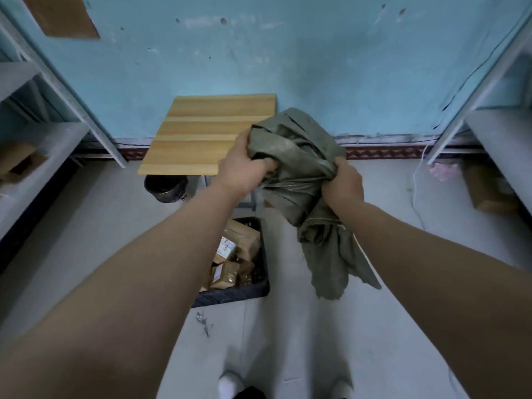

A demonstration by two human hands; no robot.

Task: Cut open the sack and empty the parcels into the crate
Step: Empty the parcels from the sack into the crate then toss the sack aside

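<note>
A crumpled olive-green woven sack [302, 156] is held up in front of me, over the right edge of the small wooden table [201, 133]. My left hand [244, 165] grips a bunch of its fabric at the left. My right hand [344, 180] grips another bunch at the right, and the sack's loose end hangs down below it. On the floor beneath, partly hidden by my left forearm, stands a dark plastic crate [247, 292] with several brown cardboard parcels [239, 249] in it.
A black bucket [165, 187] sits under the table. Grey metal shelves [43, 145] line the left side and more shelves [501, 139] the right, with a cardboard box [486, 191] beneath. A blue wall rises behind. My feet show at the bottom edge.
</note>
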